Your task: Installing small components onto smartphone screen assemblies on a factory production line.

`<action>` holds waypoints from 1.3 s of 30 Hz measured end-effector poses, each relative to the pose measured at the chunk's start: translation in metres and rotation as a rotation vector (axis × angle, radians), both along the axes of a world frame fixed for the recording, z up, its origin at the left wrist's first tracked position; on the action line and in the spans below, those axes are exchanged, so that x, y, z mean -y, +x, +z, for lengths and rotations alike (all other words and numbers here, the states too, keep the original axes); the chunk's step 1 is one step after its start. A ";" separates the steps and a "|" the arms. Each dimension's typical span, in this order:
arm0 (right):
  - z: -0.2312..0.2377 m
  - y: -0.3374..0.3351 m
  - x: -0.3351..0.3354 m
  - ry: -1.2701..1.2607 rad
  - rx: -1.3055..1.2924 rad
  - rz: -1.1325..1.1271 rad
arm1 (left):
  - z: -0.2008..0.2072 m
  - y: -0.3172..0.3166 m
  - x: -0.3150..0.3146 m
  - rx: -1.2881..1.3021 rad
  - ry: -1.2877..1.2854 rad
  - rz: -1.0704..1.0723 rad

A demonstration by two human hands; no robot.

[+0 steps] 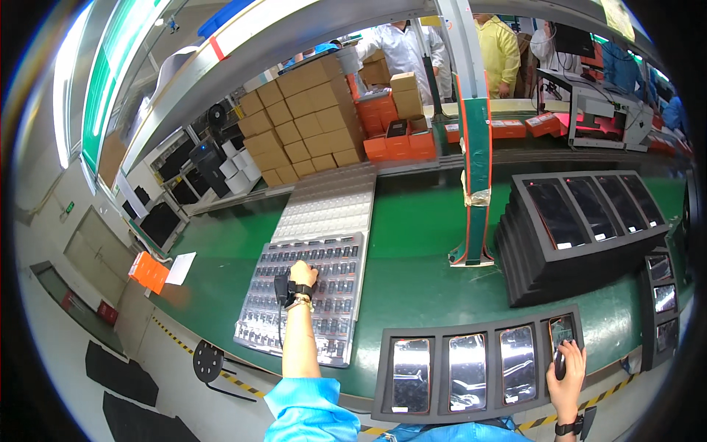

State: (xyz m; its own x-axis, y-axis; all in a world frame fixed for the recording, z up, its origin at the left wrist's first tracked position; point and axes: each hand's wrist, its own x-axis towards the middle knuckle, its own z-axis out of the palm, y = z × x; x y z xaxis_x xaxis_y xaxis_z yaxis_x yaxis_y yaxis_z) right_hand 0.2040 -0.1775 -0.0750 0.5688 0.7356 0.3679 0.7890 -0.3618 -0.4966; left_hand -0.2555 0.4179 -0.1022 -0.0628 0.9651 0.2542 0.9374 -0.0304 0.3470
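Note:
My left hand [303,274], closed with its fingertips hidden, is over a clear plastic tray [247,333] holding rows of small dark parts [335,306]. I cannot make out what it grips. A dark device with a cable [281,289] sits beside its wrist strap. At the lower right, my right hand [568,373] curls around a small black oval object [560,364]. It rests over the right-end slot of a black foam tray [436,368]. A dark-screened phone [562,331] lies in that slot, partly covered by the fingers. Other phones [466,372] fill the remaining slots.
Stacked black foam trays [541,274] with phones on top stand at the right, near a green post [477,177]. Empty-looking pale trays [328,199] lie beyond the parts tray. Cartons [309,110] and orange boxes [398,144] line the far side; people [401,55] stand behind.

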 end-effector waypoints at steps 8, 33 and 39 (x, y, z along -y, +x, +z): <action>-0.008 -0.001 0.010 0.231 0.049 -0.094 | 0.035 0.028 0.052 -0.038 0.197 0.101; 0.004 0.017 0.018 0.447 0.072 -0.159 | 0.094 0.399 0.404 0.839 -0.480 -1.196; 0.007 0.014 0.015 0.363 0.132 -0.094 | 0.051 0.423 0.414 1.049 -0.755 -0.943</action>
